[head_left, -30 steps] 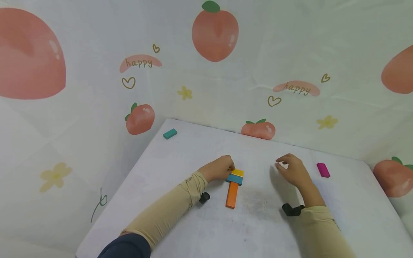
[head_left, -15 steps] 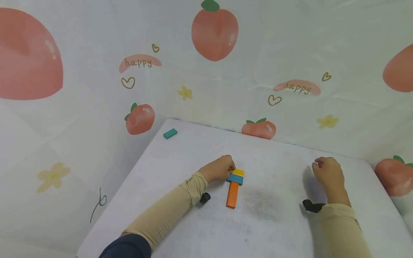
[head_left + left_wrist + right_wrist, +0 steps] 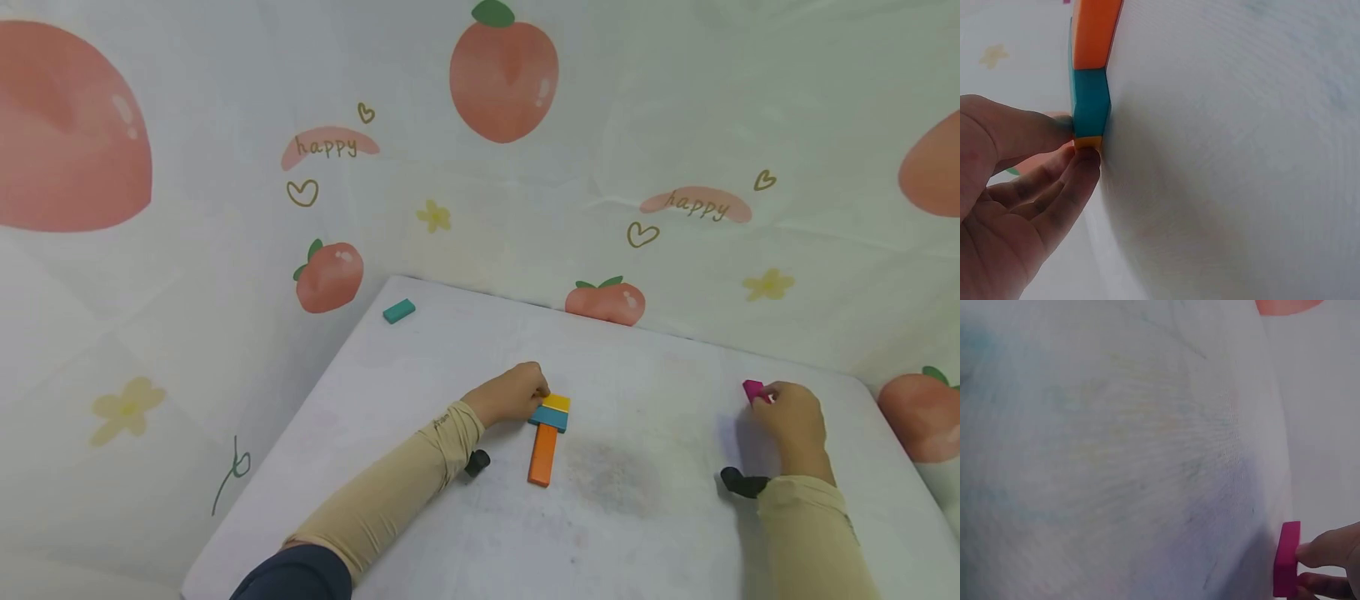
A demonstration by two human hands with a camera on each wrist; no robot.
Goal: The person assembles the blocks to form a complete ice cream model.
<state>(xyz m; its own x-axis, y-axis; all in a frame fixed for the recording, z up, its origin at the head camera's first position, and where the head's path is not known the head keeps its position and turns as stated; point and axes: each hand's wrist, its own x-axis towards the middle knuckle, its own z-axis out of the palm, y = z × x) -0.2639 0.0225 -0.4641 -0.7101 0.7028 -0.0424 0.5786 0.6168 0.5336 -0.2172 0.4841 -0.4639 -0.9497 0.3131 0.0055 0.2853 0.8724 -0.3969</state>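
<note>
The left hand (image 3: 513,392) has curled fingers at the left end of a yellow block (image 3: 557,402). In the left wrist view its thumb and fingertips pinch the yellow block (image 3: 1088,142), the thumb also by the blue block. That blue block (image 3: 551,419) lies against the yellow one, and a long orange block (image 3: 543,456) extends from its near side, forming a T shape. At the right, the right hand (image 3: 797,421) pinches a magenta block (image 3: 753,389). In the right wrist view, thumb and fingers touch the magenta block (image 3: 1287,559) at one end; whether it is raised cannot be told.
A teal block (image 3: 399,311) lies near the far left corner of the white table (image 3: 465,350). A fruit-printed cloth (image 3: 510,225) hangs behind the table. Black wrist cameras (image 3: 742,483) stick out from both sleeves.
My right hand has moved right to the magenta block, first partly covering it, then shifting to its near right end with fingers closed on it. The left hand stays at the yellow block.
</note>
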